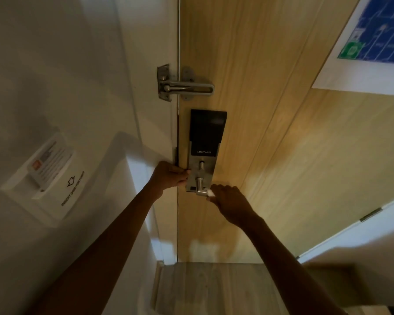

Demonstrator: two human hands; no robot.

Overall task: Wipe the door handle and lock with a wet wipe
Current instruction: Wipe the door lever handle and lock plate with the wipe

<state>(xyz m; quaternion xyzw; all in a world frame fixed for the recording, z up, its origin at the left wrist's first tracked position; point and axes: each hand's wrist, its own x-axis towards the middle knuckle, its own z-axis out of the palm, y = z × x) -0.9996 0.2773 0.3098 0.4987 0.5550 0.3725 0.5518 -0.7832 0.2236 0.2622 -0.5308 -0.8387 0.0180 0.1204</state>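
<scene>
Both hands are at the lock (203, 155) on the wooden door (271, 133). Right hand (231, 202) is closed around a white wipe (210, 193), pressing it on the handle (200, 188) at the lock's 6 o'clock end. Left hand (170, 177), fingers curled, grips the door edge at the lock's 9 o'clock side, touching the plate. At the lock's 12 o'clock sits a swing latch (184, 84); a card holder (48, 169) hangs at 9 o'clock on the wall.
</scene>
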